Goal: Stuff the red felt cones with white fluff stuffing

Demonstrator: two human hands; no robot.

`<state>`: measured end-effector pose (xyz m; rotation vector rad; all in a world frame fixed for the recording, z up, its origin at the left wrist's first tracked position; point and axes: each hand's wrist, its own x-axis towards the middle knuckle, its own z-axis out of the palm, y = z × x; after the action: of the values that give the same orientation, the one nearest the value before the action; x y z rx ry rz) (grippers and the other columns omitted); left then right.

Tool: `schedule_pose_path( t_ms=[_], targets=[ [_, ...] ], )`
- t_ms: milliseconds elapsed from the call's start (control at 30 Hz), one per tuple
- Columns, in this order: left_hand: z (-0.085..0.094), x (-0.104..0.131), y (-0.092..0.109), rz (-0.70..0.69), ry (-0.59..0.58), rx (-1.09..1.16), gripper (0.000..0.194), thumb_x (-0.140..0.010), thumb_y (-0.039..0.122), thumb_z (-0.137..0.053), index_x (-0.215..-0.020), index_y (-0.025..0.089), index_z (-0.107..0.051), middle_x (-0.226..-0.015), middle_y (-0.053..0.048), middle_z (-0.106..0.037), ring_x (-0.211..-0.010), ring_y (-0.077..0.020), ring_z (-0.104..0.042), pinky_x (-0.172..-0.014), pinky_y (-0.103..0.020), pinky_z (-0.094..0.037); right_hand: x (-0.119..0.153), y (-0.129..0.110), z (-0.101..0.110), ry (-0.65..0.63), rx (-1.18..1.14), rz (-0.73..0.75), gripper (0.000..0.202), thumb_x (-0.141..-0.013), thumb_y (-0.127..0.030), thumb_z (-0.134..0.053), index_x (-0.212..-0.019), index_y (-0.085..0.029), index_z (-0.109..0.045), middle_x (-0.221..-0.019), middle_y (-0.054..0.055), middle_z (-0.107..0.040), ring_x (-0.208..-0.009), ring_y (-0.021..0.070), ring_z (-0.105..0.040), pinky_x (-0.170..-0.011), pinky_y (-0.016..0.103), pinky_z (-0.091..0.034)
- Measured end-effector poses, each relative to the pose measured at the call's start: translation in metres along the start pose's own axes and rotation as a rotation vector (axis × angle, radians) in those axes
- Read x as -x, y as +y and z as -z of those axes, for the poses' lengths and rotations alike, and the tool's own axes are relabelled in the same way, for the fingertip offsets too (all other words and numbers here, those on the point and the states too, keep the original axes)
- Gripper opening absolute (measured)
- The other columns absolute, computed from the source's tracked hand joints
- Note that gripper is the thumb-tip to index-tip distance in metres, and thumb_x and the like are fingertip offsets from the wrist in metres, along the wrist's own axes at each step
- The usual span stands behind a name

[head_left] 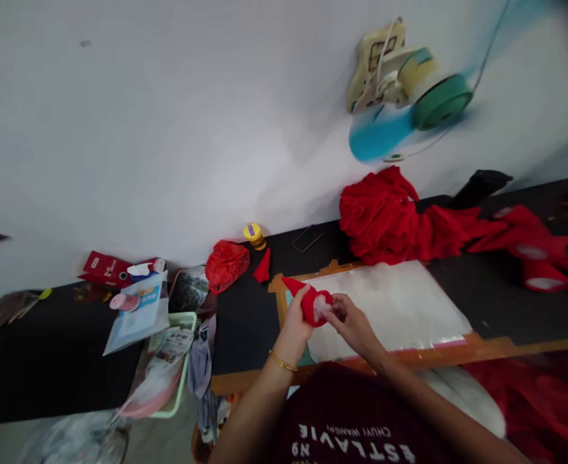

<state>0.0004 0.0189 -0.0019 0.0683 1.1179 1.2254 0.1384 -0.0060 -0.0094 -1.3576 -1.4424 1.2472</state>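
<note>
My left hand (301, 316) is wrapped round a small red cone-shaped cloth hat (308, 303), its tip pointing up and left. White fluffy stuffing (321, 307) shows in the hat's open end, which faces right. At that opening, the bent fingers of my right hand (346, 319) are pinched together against the stuffing and the rim; the fingertips are partly hidden. Both hands are above the near left part of a white sheet (390, 309) on the black table. Another small red cone-shaped piece (263, 266) lies beyond my left hand.
A large heap of red cloth (380, 216) lies at the back right, with more red pieces (535, 248) beyond. Behind my hands are a yellow container (255, 236), a phone (308, 238) and a red plastic bag (227, 264). A green-rimmed basket (183, 367) stands left. A wall fan (438, 103) spins above.
</note>
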Motion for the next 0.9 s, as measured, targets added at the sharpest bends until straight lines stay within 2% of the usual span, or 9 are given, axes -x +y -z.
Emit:
schedule_pose_path(
  t_ms=[167, 267, 400, 467, 533, 600, 700, 800, 900],
  targets=[
    [-0.008, 0.023, -0.008, 0.073, -0.115, 0.050, 0.037, -0.069, 0.046, -0.080, -0.090, 0.019, -0.066, -0.088, -0.007, -0.072, -0.087, -0.0236, -0.068, -0.085, -0.036, -0.053, -0.010, 0.004, 0.002, 0.029, 0.070, -0.029, 0.025, -0.080, -0.044, -0.061, -0.074, -0.022, -0.052, -0.055, -0.006, -0.048, -0.052, 0.0129, -0.045, -0.052, 0.025, -0.034],
    [-0.007, 0.027, -0.015, 0.089, -0.135, 0.044, 0.030, -0.069, 0.039, -0.082, -0.086, 0.020, -0.066, -0.083, -0.006, -0.072, -0.083, -0.0223, -0.068, -0.082, -0.035, -0.053, -0.009, 0.005, 0.001, 0.037, 0.115, -0.035, 0.022, -0.080, -0.039, -0.059, -0.069, -0.022, -0.050, -0.056, -0.006, -0.048, -0.052, 0.0122, -0.045, -0.052, 0.024, -0.034],
    [-0.003, 0.025, -0.015, 0.064, -0.098, 0.014, 0.026, -0.067, 0.027, -0.082, -0.086, 0.019, -0.068, -0.088, -0.008, -0.074, -0.094, -0.0251, -0.069, -0.088, -0.035, -0.051, -0.005, 0.007, 0.009, 0.000, 0.214, 0.018, 0.023, -0.077, -0.038, -0.066, -0.088, -0.021, -0.057, -0.064, -0.004, -0.057, -0.055, 0.0142, -0.051, -0.053, 0.025, -0.040],
    [-0.002, 0.026, -0.012, 0.069, -0.117, -0.007, 0.026, -0.068, 0.027, -0.081, -0.089, 0.018, -0.068, -0.093, -0.010, -0.074, -0.097, -0.0262, -0.069, -0.089, -0.037, -0.051, -0.005, 0.010, 0.016, 0.042, 0.277, 0.113, 0.040, -0.077, -0.037, -0.067, -0.111, -0.019, -0.056, -0.084, 0.002, -0.064, -0.059, 0.0148, -0.053, -0.057, 0.027, -0.044],
    [-0.002, 0.029, -0.011, 0.067, -0.160, -0.044, 0.029, -0.068, 0.026, -0.081, -0.093, 0.018, -0.069, -0.096, -0.010, -0.074, -0.094, -0.0257, -0.069, -0.089, -0.038, -0.052, -0.005, 0.013, 0.024, 0.053, 0.338, 0.224, 0.043, -0.080, -0.030, -0.062, -0.122, -0.021, -0.053, -0.102, 0.006, -0.065, -0.066, 0.0155, -0.057, -0.062, 0.028, -0.047],
    [-0.003, 0.035, -0.013, 0.060, -0.203, -0.093, 0.034, -0.068, 0.026, -0.080, -0.098, 0.018, -0.069, -0.099, -0.009, -0.074, -0.093, -0.0247, -0.069, -0.088, -0.037, -0.053, -0.004, 0.017, 0.028, 0.027, 0.376, 0.315, 0.035, -0.081, -0.018, -0.054, -0.116, -0.023, -0.056, -0.105, 0.006, -0.066, -0.075, 0.0174, -0.062, -0.069, 0.029, -0.049],
    [-0.005, 0.041, -0.021, 0.044, -0.232, -0.159, 0.037, -0.070, 0.029, -0.078, -0.103, 0.018, -0.068, -0.103, -0.009, -0.074, -0.096, -0.0250, -0.069, -0.088, -0.036, -0.053, -0.002, 0.023, 0.028, 0.052, 0.403, 0.360, 0.031, -0.074, -0.007, -0.046, -0.097, -0.024, -0.058, -0.094, 0.004, -0.067, -0.083, 0.0193, -0.064, -0.073, 0.029, -0.049],
    [-0.004, 0.040, -0.027, 0.032, -0.221, -0.210, 0.041, -0.068, 0.028, -0.078, -0.105, 0.019, -0.065, -0.104, -0.009, -0.073, -0.094, -0.0247, -0.069, -0.084, -0.036, -0.054, 0.003, 0.028, 0.029, 0.053, 0.374, 0.299, 0.025, -0.074, -0.009, -0.047, -0.091, -0.024, -0.056, -0.090, 0.004, -0.067, -0.078, 0.0193, -0.063, -0.070, 0.031, -0.049],
    [0.000, 0.034, -0.026, 0.017, -0.177, -0.285, 0.045, -0.065, 0.023, -0.074, -0.109, 0.018, -0.062, -0.100, -0.008, -0.073, -0.082, -0.0217, -0.069, -0.072, -0.033, -0.054, 0.007, 0.029, 0.040, -0.070, 0.166, 0.177, 0.026, -0.082, -0.022, -0.057, -0.107, -0.023, -0.057, -0.107, 0.008, -0.068, -0.082, 0.0200, -0.063, -0.073, 0.034, -0.053]
  ],
)
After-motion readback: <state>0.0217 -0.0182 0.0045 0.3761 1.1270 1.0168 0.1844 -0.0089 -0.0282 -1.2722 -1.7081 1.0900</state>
